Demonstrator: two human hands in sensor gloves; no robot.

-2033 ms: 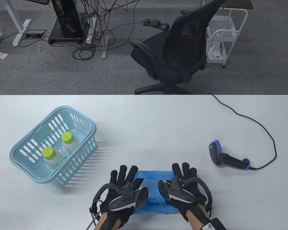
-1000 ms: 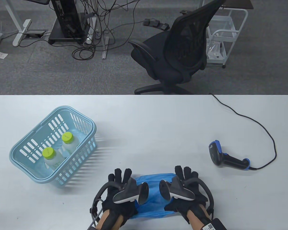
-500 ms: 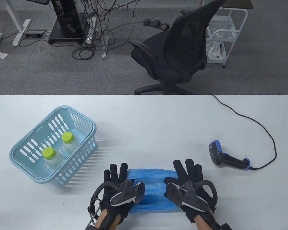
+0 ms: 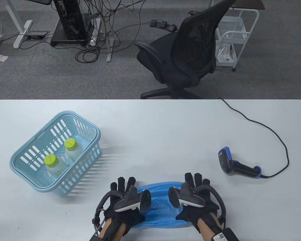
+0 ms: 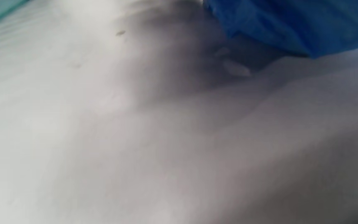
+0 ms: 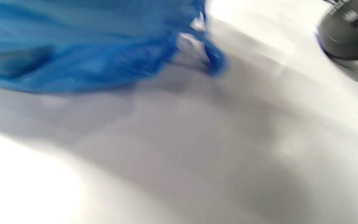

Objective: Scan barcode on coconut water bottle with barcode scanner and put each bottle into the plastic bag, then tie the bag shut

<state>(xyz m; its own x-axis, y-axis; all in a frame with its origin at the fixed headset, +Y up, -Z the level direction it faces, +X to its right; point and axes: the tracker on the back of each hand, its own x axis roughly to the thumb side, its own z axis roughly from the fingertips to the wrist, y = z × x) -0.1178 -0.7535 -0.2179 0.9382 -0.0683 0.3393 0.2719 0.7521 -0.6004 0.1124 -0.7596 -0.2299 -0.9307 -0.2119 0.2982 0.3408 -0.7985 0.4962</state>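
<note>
Hands, the left hand and right hand, lie on the crumpled blue plastic bag at the white tabletop's near edge; each grip's state I cannot tell. Best rub the layers apart to find the mouth.

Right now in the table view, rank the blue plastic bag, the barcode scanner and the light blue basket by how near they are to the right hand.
1. Blue plastic bag: under the right hand.
2. Black and blue barcode scanner: to its right.
3. Light blue plastic basket: far left.
</note>
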